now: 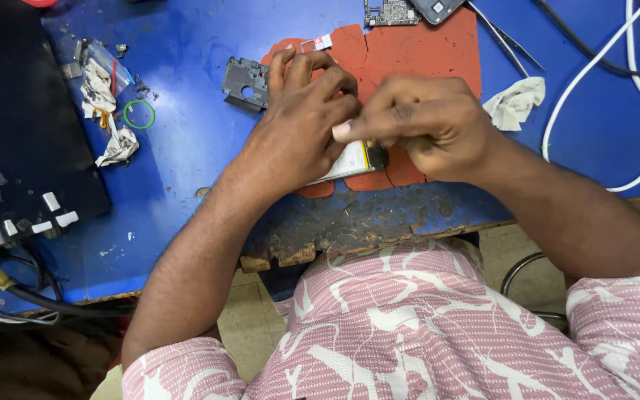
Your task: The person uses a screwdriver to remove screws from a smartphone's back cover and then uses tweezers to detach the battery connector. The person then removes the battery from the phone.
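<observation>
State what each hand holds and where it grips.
Left hand presses down on a flat white battery-like pack; right hand pinches its upper edge near the dark end. Exact grip is partly hidden.

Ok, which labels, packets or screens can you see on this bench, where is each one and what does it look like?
Flat battery pack: under both hands on the red mat, white and yellow label face, dark end.
Small sticker: mat's top edge, white with a red part.
Clear plastic bag: upper left on the blue table, crumpled, holding white scraps.
Phone corner: top edge, dark; its screen is not visible.
</observation>
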